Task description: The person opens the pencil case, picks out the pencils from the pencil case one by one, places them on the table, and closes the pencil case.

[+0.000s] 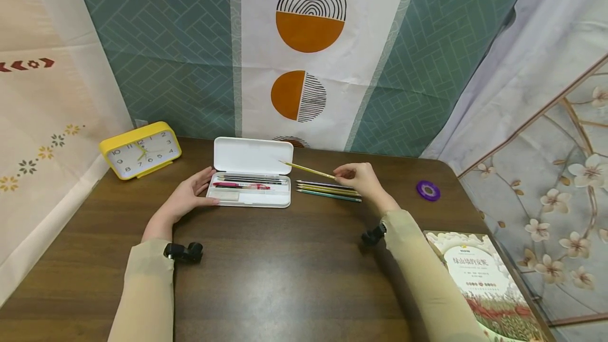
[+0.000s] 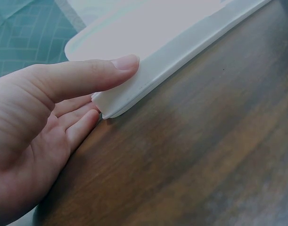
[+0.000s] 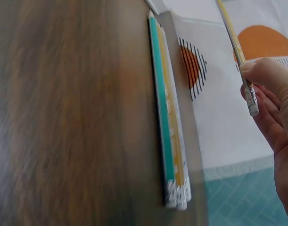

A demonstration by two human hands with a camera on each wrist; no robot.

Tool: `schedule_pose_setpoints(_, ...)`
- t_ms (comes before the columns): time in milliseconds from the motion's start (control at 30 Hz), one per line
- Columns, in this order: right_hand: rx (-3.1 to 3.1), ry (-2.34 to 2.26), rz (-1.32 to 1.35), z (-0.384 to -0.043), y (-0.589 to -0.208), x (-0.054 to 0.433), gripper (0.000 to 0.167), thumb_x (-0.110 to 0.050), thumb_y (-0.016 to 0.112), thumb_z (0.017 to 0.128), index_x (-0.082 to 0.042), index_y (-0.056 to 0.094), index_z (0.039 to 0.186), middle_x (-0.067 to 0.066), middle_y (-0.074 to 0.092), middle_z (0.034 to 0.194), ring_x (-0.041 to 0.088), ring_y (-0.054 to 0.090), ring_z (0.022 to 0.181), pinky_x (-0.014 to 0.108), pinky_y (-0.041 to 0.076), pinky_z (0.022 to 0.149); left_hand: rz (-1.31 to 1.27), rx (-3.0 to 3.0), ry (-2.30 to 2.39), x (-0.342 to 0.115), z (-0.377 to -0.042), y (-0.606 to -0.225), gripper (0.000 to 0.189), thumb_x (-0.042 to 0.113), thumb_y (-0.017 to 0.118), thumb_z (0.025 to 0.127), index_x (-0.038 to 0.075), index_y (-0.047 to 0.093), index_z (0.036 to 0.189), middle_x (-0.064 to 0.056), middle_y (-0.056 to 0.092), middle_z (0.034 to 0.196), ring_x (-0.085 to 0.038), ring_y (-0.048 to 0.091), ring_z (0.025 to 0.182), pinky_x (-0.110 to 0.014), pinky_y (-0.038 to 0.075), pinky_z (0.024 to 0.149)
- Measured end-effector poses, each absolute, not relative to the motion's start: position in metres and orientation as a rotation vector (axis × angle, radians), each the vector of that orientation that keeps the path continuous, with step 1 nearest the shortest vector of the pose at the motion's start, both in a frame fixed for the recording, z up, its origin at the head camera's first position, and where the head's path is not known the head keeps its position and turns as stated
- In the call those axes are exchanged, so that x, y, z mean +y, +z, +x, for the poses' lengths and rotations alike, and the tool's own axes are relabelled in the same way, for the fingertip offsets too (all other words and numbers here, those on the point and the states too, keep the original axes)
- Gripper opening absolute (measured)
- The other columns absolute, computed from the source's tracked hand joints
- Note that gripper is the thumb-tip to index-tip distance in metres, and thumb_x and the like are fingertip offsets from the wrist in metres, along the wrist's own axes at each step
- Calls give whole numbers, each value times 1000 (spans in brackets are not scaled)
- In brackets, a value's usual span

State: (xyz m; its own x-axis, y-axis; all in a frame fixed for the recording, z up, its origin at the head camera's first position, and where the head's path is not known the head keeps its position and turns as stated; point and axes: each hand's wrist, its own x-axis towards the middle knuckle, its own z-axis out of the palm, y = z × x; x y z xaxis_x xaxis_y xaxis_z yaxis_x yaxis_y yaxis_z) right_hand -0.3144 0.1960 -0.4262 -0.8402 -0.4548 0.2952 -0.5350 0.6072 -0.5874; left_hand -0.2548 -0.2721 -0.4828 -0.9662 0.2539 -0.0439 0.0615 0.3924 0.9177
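A white pencil case (image 1: 252,206) stands on the table with its lid (image 1: 247,156) raised at the back. Inside lie several dark pencils, a red pen (image 1: 241,186) and a whitish eraser (image 1: 224,194). My left hand (image 1: 186,194) holds the case's left end, thumb on the front rim and fingers by the end wall, as the left wrist view shows. Between thumb and fingers, my right hand (image 1: 361,177) pinches a yellow pencil (image 1: 309,169) near its eraser end, its tip pointing left before the lid. Below that hand lies a row of several pencils (image 3: 169,108), one green.
A yellow alarm clock (image 1: 142,151) stands at the back left. To the right lie a purple ring-shaped roll (image 1: 428,190) and a book (image 1: 489,278), partly behind my right sleeve. A patterned cloth (image 1: 304,57) hangs behind the table.
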Motion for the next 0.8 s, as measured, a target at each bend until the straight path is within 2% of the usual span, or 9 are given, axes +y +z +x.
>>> schedule_pose_setpoints(233, -2732, 1093, 834, -314, -432, 212, 17, -5, 73, 86, 2, 74, 102, 12, 75, 90, 21, 70, 80, 31, 62, 72, 281, 2466, 1597, -274, -256, -483, 106, 22, 81, 80, 3, 11, 157, -18, 22, 161, -35, 23, 148, -47, 23, 118)
schedule_pose_setpoints(500, -2792, 1205, 807, -314, -435, 229, 15, 1, 72, 85, 2, 75, 99, 14, 74, 88, 7, 67, 73, 19, 56, 64, 267, 2457, 1612, -272, -257, -484, 106, 20, 82, 80, 3, 11, 157, -17, 22, 162, -34, 23, 149, -46, 23, 119)
schedule_pose_setpoints(800, -2872, 1300, 809, -315, -440, 243, 15, 4, 71, 84, 4, 74, 98, 14, 74, 85, 2, 65, 71, 17, 54, 62, 266, 2458, 1607, -272, -256, -483, 106, 21, 82, 80, 4, 11, 157, -18, 21, 162, -36, 22, 148, -50, 23, 120)
